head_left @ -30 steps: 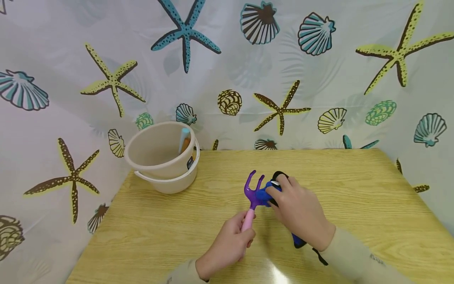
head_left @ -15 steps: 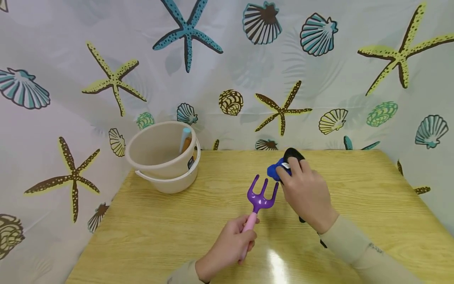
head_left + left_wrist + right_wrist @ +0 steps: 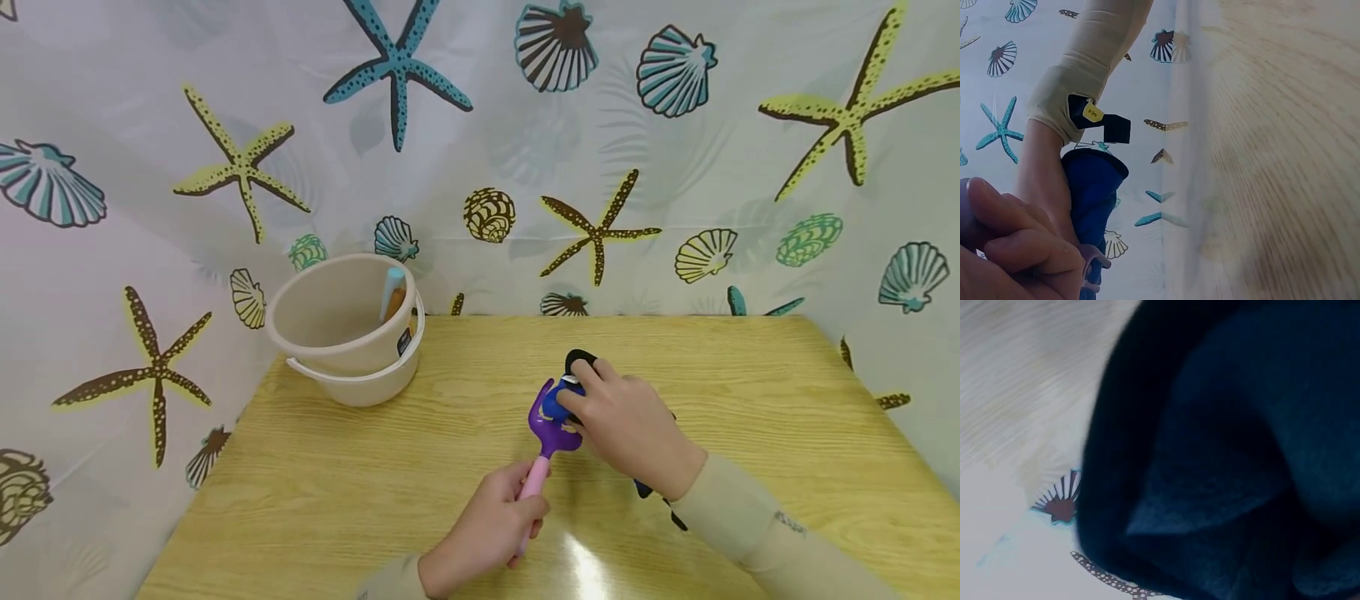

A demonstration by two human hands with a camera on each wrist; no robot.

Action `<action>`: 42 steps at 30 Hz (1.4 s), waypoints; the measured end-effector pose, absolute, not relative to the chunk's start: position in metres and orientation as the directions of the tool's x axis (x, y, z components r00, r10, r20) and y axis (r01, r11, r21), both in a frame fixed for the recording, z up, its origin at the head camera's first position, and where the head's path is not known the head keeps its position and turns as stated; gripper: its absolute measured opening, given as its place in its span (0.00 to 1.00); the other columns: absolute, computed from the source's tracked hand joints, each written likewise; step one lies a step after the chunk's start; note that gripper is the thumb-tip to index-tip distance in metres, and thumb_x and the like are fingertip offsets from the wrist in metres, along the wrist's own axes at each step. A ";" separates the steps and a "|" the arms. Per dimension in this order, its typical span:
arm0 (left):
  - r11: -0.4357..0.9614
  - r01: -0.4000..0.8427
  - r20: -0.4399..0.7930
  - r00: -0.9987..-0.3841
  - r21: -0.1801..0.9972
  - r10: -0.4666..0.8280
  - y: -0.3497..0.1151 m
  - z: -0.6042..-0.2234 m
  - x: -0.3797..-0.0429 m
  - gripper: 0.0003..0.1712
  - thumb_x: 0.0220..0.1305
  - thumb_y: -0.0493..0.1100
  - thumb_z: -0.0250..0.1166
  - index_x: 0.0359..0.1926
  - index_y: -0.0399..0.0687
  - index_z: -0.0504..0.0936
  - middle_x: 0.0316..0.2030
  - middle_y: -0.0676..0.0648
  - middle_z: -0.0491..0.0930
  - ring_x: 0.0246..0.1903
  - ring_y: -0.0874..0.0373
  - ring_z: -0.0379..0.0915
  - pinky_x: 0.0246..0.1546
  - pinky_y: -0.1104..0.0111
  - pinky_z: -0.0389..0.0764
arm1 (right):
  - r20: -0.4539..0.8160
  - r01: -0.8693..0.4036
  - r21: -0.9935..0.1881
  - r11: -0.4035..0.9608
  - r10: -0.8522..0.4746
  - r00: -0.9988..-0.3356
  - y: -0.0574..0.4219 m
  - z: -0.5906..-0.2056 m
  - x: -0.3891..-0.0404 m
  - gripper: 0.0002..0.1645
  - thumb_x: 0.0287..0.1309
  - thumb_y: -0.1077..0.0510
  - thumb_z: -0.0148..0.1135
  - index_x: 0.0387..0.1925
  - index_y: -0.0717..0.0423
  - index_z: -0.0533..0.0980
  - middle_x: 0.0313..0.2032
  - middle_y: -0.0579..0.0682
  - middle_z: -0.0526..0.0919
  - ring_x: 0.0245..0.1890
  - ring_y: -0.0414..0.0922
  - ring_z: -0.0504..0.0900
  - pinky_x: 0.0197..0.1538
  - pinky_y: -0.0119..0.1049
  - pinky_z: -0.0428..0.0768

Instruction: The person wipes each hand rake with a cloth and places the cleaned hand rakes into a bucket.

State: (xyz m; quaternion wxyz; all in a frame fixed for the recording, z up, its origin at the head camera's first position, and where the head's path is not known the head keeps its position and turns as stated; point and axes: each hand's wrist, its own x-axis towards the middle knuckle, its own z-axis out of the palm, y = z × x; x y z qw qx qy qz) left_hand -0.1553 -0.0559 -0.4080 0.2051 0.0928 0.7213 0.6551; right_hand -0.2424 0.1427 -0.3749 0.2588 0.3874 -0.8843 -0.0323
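Observation:
My left hand (image 3: 491, 517) grips the pink handle of a garden hand fork (image 3: 552, 438), its purple head tilted up over the table. My right hand (image 3: 633, 425) pinches a bunched blue cloth (image 3: 555, 405) with black edging and a white label, pressing it onto the tines and covering most of them. More of this cloth hangs below the right wrist. In the left wrist view, my left hand's curled fingers (image 3: 1029, 250) are in front, and the blue cloth (image 3: 1091, 194) hangs behind the fork's tines. Dark blue fabric with a black border fills much of the right wrist view.
A beige bucket (image 3: 337, 367) with a white handle stands at the table's back left. Inside it lean a light-blue handle (image 3: 390, 290) and an orange-brown piece (image 3: 395, 306). Behind the wood-grain table (image 3: 337, 492) hangs a curtain (image 3: 480, 100) printed with starfish and shells.
My right hand moved the cloth up and right off the tines, then brought it back down onto them. The fork turned to show three tines, and the left hand shifted slightly right.

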 end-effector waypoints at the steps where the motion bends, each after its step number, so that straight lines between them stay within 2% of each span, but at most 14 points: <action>1: 0.126 -0.135 -0.175 -0.901 0.983 0.398 -0.056 -0.408 -0.155 0.19 0.60 0.35 0.55 0.53 0.38 0.72 0.15 0.50 0.69 0.06 0.62 0.58 0.02 0.74 0.62 | 0.436 -0.659 0.262 0.705 -0.696 -0.571 0.143 -0.375 -0.244 0.17 0.43 0.50 0.75 0.36 0.51 0.81 0.37 0.55 0.74 0.32 0.51 0.70 0.19 0.41 0.82; 9: 0.155 -0.138 -0.188 -0.907 0.978 0.378 -0.057 -0.407 -0.158 0.15 0.60 0.36 0.55 0.49 0.41 0.73 0.15 0.50 0.69 0.06 0.62 0.58 0.01 0.74 0.63 | 0.511 -0.578 0.315 0.753 -0.648 -0.565 0.146 -0.367 -0.253 0.13 0.47 0.58 0.71 0.37 0.54 0.81 0.39 0.60 0.73 0.32 0.53 0.70 0.18 0.41 0.80; 13: 0.166 -0.130 -0.186 -0.902 0.977 0.389 -0.057 -0.406 -0.157 0.15 0.60 0.35 0.55 0.50 0.41 0.73 0.15 0.50 0.69 0.05 0.62 0.57 0.01 0.74 0.63 | 0.555 -0.601 0.283 0.747 -0.639 -0.533 0.144 -0.360 -0.255 0.12 0.48 0.55 0.71 0.37 0.53 0.81 0.39 0.59 0.74 0.32 0.52 0.71 0.18 0.41 0.80; 16: 0.199 -0.103 -0.176 -0.903 0.975 0.393 -0.057 -0.406 -0.156 0.18 0.60 0.35 0.55 0.52 0.40 0.72 0.15 0.51 0.70 0.05 0.62 0.57 0.01 0.74 0.62 | 0.533 -0.653 0.309 0.692 -0.694 -0.483 0.136 -0.358 -0.255 0.11 0.50 0.52 0.70 0.36 0.51 0.81 0.38 0.57 0.75 0.29 0.51 0.70 0.18 0.39 0.79; 19: 0.218 -0.090 -0.173 -0.900 0.972 0.399 -0.055 -0.407 -0.155 0.18 0.60 0.35 0.54 0.53 0.42 0.72 0.14 0.52 0.70 0.04 0.63 0.56 0.02 0.75 0.61 | 0.458 -0.684 0.361 0.634 -0.759 -0.462 0.128 -0.359 -0.255 0.09 0.51 0.51 0.69 0.34 0.49 0.81 0.36 0.55 0.74 0.27 0.49 0.67 0.17 0.36 0.77; 24: 0.222 -0.095 -0.179 -0.901 0.970 0.396 -0.054 -0.406 -0.154 0.18 0.60 0.36 0.54 0.52 0.44 0.73 0.14 0.52 0.70 0.04 0.63 0.56 0.01 0.74 0.61 | 0.398 -0.641 0.397 0.657 -0.753 -0.525 0.127 -0.363 -0.258 0.08 0.48 0.54 0.71 0.31 0.50 0.81 0.36 0.55 0.73 0.27 0.49 0.66 0.16 0.35 0.76; 26: 0.228 -0.097 -0.183 -0.902 0.969 0.390 -0.054 -0.406 -0.154 0.20 0.60 0.37 0.55 0.54 0.44 0.73 0.15 0.52 0.70 0.05 0.63 0.57 0.01 0.74 0.61 | 0.395 -0.624 0.399 0.672 -0.740 -0.544 0.128 -0.363 -0.259 0.08 0.47 0.57 0.71 0.32 0.51 0.81 0.37 0.55 0.73 0.28 0.50 0.66 0.16 0.36 0.76; 36: 0.213 -0.110 -0.189 -0.895 0.971 0.404 -0.055 -0.405 -0.155 0.19 0.61 0.36 0.56 0.54 0.41 0.71 0.15 0.52 0.70 0.05 0.62 0.57 0.01 0.75 0.61 | 0.433 -0.587 0.458 0.668 -0.744 -0.509 0.132 -0.354 -0.258 0.09 0.55 0.65 0.64 0.39 0.54 0.81 0.43 0.57 0.73 0.32 0.53 0.67 0.18 0.37 0.74; 42: 0.208 -0.111 -0.189 -0.894 0.972 0.406 -0.056 -0.404 -0.156 0.23 0.61 0.35 0.55 0.58 0.38 0.69 0.15 0.52 0.70 0.04 0.62 0.56 0.01 0.75 0.61 | 0.397 -0.659 0.400 0.637 -0.768 -0.502 0.131 -0.353 -0.256 0.14 0.50 0.65 0.67 0.39 0.47 0.82 0.40 0.55 0.74 0.32 0.52 0.67 0.16 0.34 0.74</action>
